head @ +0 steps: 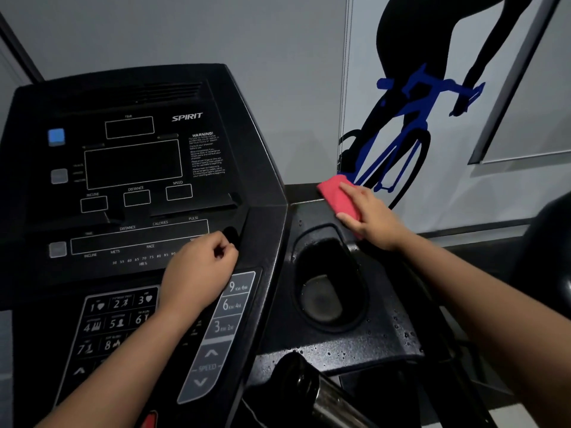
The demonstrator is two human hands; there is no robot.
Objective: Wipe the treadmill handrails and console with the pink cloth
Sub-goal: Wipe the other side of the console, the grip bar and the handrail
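Note:
The black treadmill console (133, 168) fills the left half of the view, with dark display windows and a keypad below. A folded pink cloth (338, 196) lies on the console's upper right wing, just above the cup holder (327, 279). My right hand (370, 217) lies flat on the cloth, fingers straight, pressing it onto the surface. My left hand (197, 273) rests on the console face by the speed keys, its fingers curled into a loose fist that holds nothing I can see. A metal handrail grip (321, 393) shows at the bottom centre.
Water droplets speckle the right wing (364, 344) around the cup holder. A wall with a blue and black cyclist graphic (411, 118) stands close behind the console. Another dark machine part (550, 242) sits at the right edge. A red safety key (150, 420) peeks out at the bottom.

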